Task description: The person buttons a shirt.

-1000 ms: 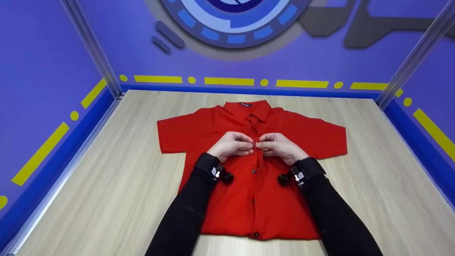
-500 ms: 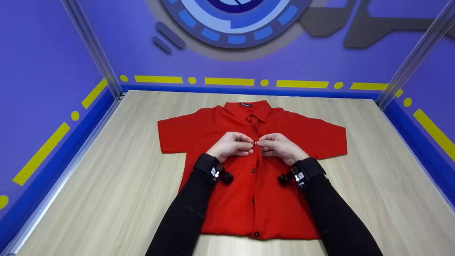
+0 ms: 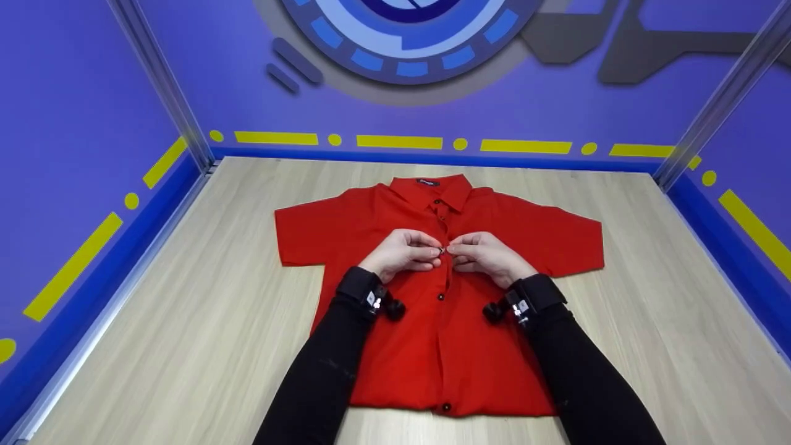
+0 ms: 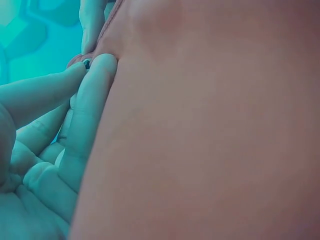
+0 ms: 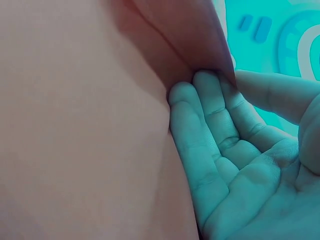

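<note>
A red short-sleeved shirt (image 3: 395,346) lies spread on the table, its collar toward the back wall. At chest height my left hand (image 3: 405,252) pinches a small dark button (image 4: 86,64) at the front opening between thumb and fingertip. Facing it closely, my right hand (image 3: 488,254) pinches the edge of the shirt's placket (image 5: 212,45), fingers behind the cloth and thumb in front. Another button (image 3: 440,297) shows below the hands, and a bottom button (image 3: 446,407) sits at the hem. The collar button (image 3: 437,201) lies at the neck. Fingertips partly hide the pinched button.
The pale wood table (image 3: 204,296) extends on both sides of the shirt. Blue-purple panels (image 3: 395,117) with yellow marks stand at its back and sides. Metal posts (image 3: 167,93) rise at the back corners. Black cameras (image 3: 393,308) are strapped to both wrists.
Both hands stay almost in place, with only small fingertip shifts at the button. A lower button seen on the front opening before is now hidden by the placket fold.
</note>
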